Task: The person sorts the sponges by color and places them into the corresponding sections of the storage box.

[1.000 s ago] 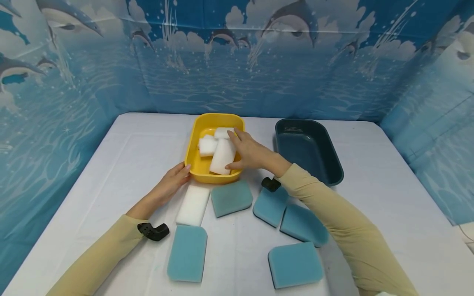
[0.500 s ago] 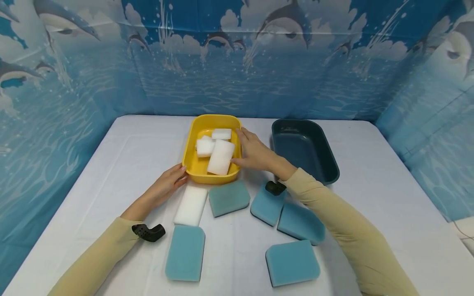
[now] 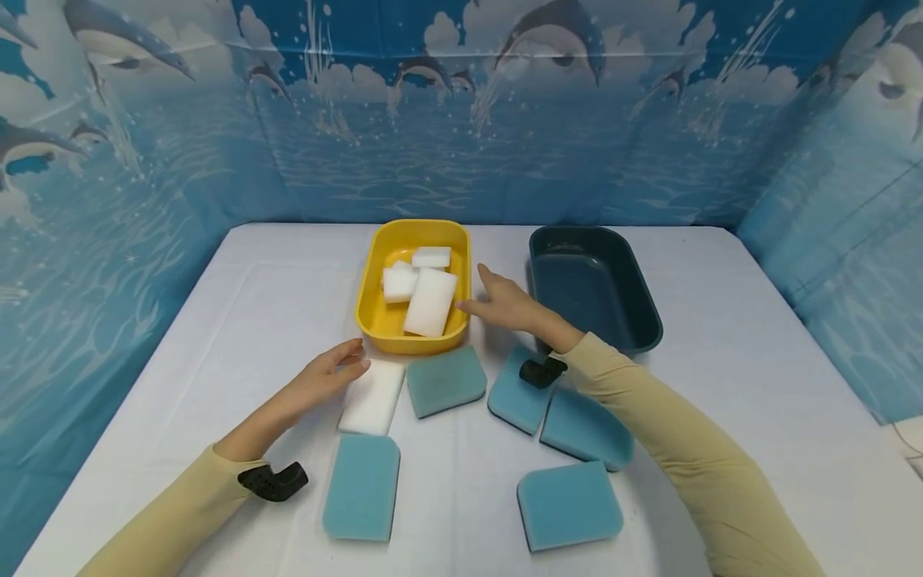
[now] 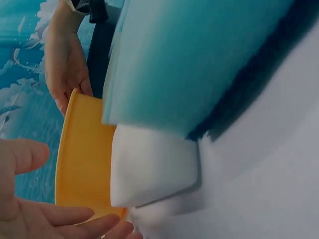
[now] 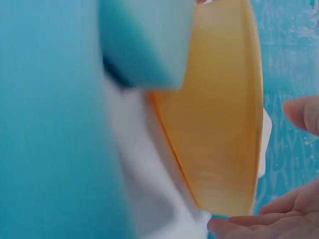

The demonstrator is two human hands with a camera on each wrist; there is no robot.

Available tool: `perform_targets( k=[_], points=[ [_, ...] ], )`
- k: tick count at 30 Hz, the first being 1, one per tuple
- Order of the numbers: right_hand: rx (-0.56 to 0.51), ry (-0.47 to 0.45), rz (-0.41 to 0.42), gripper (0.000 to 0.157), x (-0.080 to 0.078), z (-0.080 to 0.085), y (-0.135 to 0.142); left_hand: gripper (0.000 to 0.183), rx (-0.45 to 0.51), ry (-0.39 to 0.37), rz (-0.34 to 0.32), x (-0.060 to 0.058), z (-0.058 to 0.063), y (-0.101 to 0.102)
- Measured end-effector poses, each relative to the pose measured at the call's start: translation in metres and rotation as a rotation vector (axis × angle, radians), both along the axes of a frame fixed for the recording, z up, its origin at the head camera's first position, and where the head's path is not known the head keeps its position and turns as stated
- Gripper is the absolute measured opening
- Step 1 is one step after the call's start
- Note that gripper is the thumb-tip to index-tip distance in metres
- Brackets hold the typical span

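Note:
A yellow plastic tub [image 3: 414, 345] holds several white sponge blocks [image 3: 431, 303]. Beside its right wall is my right hand [image 3: 508, 304], fingers extended and thumb apart, with nothing in its grasp; whether it touches the rim I cannot tell. My left hand [image 3: 320, 381] hovers near the tub's front left corner, close to a white sponge [image 3: 371, 398] lying on the table. In the left wrist view, the left hand's fingers [image 4: 75, 219] are spread and hold nothing. A blue-green sponge [image 3: 445, 381] lies just in front of the tub.
More blue sponges lie on the white tablecloth: one at front left [image 3: 362, 487], one at front right [image 3: 570, 506], and two under or near the right forearm [image 3: 587, 429]. A dark blue tub [image 3: 591, 296] stands at back right. A dolphin-print curtain [image 3: 404, 160] surrounds the table.
My left hand has let go of the yellow tub's corner and drawn back toward the white sponge. The right hand has moved from above the white blocks out to the tub's right side.

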State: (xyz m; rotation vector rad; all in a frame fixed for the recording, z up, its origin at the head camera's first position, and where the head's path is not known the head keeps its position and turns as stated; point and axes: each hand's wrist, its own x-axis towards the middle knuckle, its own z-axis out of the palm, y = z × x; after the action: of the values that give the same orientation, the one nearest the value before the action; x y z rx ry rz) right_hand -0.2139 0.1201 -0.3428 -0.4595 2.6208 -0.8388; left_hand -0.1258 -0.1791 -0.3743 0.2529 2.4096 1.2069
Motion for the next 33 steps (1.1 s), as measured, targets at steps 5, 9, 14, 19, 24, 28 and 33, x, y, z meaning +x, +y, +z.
perform_targets(
  k=[5,9,14,19,24,28,33],
  points=[
    [-0.147,-0.225,-0.099,0.084,0.006,0.0,-0.002,0.059,-0.097,0.118,0.005,0.01,0.002,0.004],
    [-0.284,-0.361,-0.148,0.083,0.007,-0.005,-0.005,0.057,-0.132,0.166,0.002,0.014,-0.001,0.005],
    [-0.525,-0.472,-0.147,0.07,0.008,-0.012,-0.007,0.059,-0.229,0.242,-0.003,0.015,-0.003,0.01],
    [-0.64,-0.489,-0.111,0.051,0.01,-0.017,-0.01,0.066,-0.376,0.303,-0.006,0.015,-0.003,0.017],
    [-0.666,-0.483,-0.138,0.05,0.013,-0.021,-0.013,0.073,-0.436,0.324,-0.008,0.019,-0.004,0.02],
    [-0.69,-0.482,-0.161,0.05,0.016,-0.021,-0.016,0.077,-0.465,0.345,-0.013,0.022,-0.005,0.022],
    [-0.706,-0.467,-0.183,0.051,0.02,-0.022,-0.019,0.08,-0.492,0.362,-0.014,0.022,-0.007,0.024]
  ],
)
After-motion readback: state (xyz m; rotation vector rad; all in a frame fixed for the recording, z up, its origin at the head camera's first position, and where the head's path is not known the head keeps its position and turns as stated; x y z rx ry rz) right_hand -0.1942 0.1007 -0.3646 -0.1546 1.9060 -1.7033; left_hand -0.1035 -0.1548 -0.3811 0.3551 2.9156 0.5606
